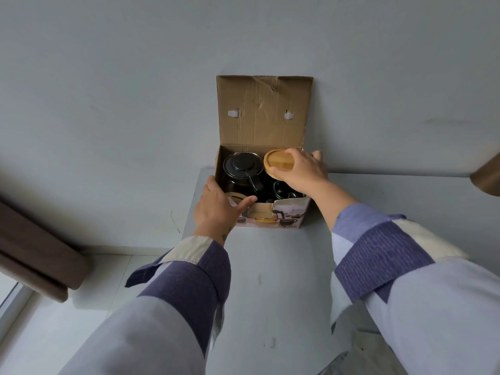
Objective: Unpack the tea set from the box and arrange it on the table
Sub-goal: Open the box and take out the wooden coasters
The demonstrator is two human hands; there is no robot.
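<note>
We see the open cardboard box (pixel 281 215) on the table's (pixel 270 266) far edge, lid flap upright, holding a black teapot (pixel 243 169) and a round wooden coaster (pixel 278 161) raised above its rim.

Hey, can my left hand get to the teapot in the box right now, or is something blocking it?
Probably yes. The left hand rests on the box corner, the flap is folded back, and the teapot lid is uncovered. The right hand holds the wooden coaster beside it.
</note>
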